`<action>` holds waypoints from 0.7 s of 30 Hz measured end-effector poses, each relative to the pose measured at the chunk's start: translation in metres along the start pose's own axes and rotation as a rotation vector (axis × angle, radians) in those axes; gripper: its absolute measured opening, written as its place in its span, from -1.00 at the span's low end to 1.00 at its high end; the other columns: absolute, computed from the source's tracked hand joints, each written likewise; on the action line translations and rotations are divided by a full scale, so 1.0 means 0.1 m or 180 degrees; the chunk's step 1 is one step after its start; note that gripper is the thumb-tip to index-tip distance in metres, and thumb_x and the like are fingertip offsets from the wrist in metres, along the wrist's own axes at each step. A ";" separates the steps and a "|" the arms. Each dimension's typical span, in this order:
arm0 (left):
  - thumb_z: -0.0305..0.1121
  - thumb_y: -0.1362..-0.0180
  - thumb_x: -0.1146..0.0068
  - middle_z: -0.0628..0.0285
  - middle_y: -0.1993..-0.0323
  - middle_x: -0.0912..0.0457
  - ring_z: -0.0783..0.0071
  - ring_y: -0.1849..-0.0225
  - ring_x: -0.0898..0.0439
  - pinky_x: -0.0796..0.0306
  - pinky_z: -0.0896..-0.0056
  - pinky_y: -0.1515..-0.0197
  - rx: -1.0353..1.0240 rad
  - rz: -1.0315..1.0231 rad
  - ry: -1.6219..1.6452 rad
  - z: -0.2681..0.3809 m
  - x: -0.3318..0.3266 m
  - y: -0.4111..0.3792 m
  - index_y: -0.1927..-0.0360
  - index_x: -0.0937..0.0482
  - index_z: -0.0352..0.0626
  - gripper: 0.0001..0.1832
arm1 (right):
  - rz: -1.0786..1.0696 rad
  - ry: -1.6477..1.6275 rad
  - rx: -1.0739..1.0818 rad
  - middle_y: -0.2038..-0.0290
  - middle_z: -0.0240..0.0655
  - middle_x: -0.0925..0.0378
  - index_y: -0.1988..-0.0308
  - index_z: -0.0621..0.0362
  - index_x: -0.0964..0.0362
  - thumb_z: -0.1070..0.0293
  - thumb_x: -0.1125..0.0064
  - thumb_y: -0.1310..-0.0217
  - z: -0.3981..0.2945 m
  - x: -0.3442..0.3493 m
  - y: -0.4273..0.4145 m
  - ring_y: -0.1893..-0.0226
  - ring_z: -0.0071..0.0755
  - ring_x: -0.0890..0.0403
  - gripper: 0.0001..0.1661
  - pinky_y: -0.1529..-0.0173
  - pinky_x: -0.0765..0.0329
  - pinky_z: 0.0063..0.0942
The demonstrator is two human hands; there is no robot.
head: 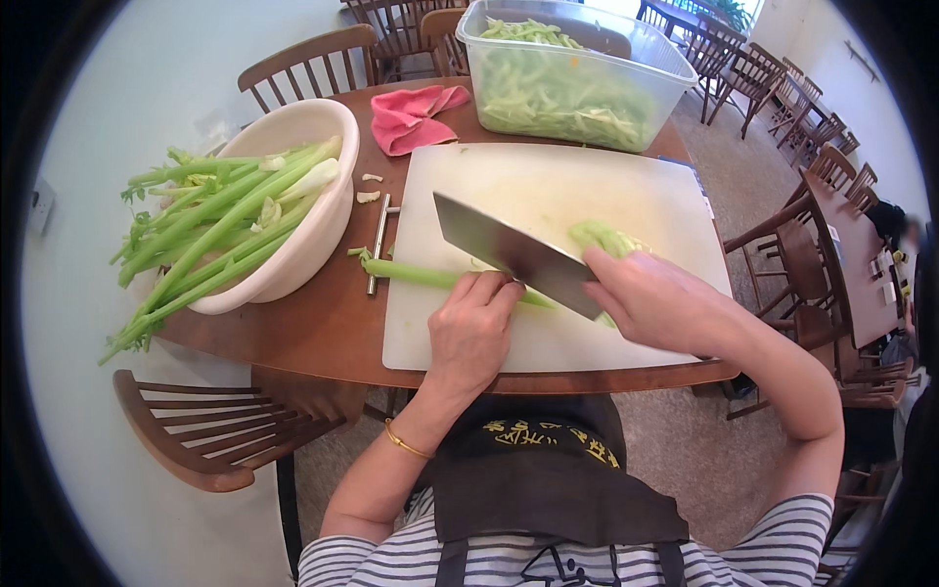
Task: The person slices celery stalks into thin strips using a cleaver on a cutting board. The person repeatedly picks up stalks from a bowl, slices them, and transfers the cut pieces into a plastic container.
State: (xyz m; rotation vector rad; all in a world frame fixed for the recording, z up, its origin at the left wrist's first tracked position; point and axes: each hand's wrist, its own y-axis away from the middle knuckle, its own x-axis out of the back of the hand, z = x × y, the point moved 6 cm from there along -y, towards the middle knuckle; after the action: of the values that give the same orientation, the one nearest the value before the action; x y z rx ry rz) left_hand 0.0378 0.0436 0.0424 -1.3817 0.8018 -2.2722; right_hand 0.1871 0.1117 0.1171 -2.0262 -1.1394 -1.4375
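Note:
My left hand (472, 323) presses a celery stalk (414, 274) down on the white cutting board (499, 183), knuckles bent beside the blade. The stalk's leafy end sticks out past the board's left edge. In my right hand (649, 297) is a Chinese cleaver (513, 253), its broad blade slanting across the stalk just right of my left fingers. The cleaver's handle is hidden inside my grip. Sliced celery (605, 236) lies on the board behind my right hand, partly covered by it.
A white basin (341, 213) piled with celery stalks (235, 205) stands at the left. At the back are a pink cloth (414, 121) and a clear plastic tub (572, 55) of cut celery. A metal bar handle (379, 246) lies by the board. A wooden chair (198, 433) sits front left.

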 end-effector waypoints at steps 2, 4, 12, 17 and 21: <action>-0.61 0.07 -0.16 0.32 0.25 -0.65 0.26 0.22 -0.62 -0.54 0.27 0.24 0.0057 -0.0030 -0.0030 -0.01 -0.01 0.02 0.27 -0.67 -0.08 -0.73 | -0.0248 0.0115 -0.0176 0.50 0.19 -0.50 0.20 0.34 -0.23 0.36 -0.02 -0.40 -0.04 -0.01 0.10 0.39 0.38 -0.55 -0.76 0.28 -0.43 0.10; -0.62 0.07 -0.16 0.31 0.25 -0.65 0.26 0.23 -0.61 -0.53 0.27 0.24 0.0057 -0.0041 -0.0043 0.01 0.00 0.01 0.27 -0.67 -0.08 -0.73 | -0.0359 0.0144 -0.0276 0.52 0.19 -0.49 0.20 0.33 -0.23 0.36 -0.01 -0.41 -0.04 -0.04 0.13 0.40 0.37 -0.55 -0.77 0.29 -0.43 0.11; -0.62 0.08 -0.17 0.30 0.27 -0.64 0.25 0.24 -0.61 -0.53 0.27 0.25 0.0002 0.0034 0.0060 0.01 0.01 -0.01 0.27 -0.67 -0.09 -0.72 | 0.0236 -0.0302 0.0046 0.51 0.17 -0.49 0.21 0.33 -0.23 0.35 -0.02 -0.41 -0.04 -0.24 -0.38 0.39 0.35 -0.54 -0.76 0.29 -0.43 0.09; -0.62 0.07 -0.17 0.29 0.26 -0.64 0.24 0.23 -0.61 -0.53 0.26 0.24 0.0094 0.0003 0.0057 -0.03 0.01 0.01 0.27 -0.67 -0.09 -0.73 | 0.0076 -0.0026 -0.0024 0.51 0.17 -0.49 0.22 0.33 -0.23 0.35 -0.03 -0.41 -0.08 -0.02 -0.17 0.38 0.37 -0.53 -0.76 0.29 -0.42 0.10; -0.61 0.07 -0.18 0.30 0.25 -0.64 0.24 0.22 -0.61 -0.53 0.26 0.24 0.0181 -0.0032 0.0086 -0.07 0.05 0.03 0.27 -0.67 -0.09 -0.74 | -0.0199 0.0036 -0.0187 0.50 0.18 -0.49 0.23 0.35 -0.22 0.37 -0.01 -0.41 -0.09 -0.10 0.04 0.38 0.37 -0.54 -0.76 0.28 -0.41 0.12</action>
State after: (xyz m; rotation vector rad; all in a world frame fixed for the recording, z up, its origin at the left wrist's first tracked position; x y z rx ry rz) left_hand 0.0292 0.0405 0.0407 -1.3356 0.7345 -2.3075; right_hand 0.1836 0.0995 0.1114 -2.0357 -1.1787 -1.5279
